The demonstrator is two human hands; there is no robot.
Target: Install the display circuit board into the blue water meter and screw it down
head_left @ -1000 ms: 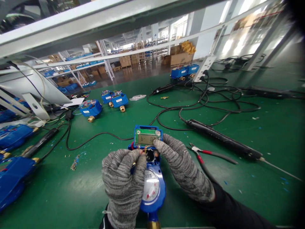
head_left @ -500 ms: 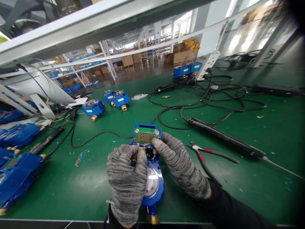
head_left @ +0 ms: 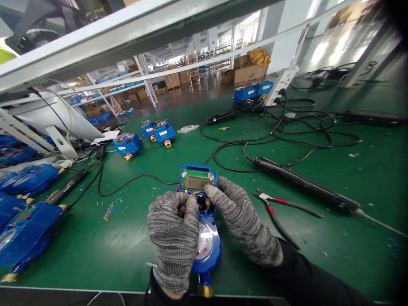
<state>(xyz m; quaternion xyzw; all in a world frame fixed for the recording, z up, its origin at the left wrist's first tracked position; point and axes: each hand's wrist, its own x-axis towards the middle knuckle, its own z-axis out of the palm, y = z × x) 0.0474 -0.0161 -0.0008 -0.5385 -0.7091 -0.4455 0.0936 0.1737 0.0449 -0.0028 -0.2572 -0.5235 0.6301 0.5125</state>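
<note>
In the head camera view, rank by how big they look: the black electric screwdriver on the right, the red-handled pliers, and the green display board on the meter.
1. Black electric screwdriver, clearly longest.
2. Red-handled pliers.
3. Green display board, smallest.
All lie at similar depth on the green mat, so the order seems safe.

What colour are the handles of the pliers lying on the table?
The pliers have one red handle and one black, seen in the head view.

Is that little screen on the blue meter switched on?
On. The screen shows dark characters, though they are too blurred to read. It sits tilted up above the meter, between both gloved hands.
</note>
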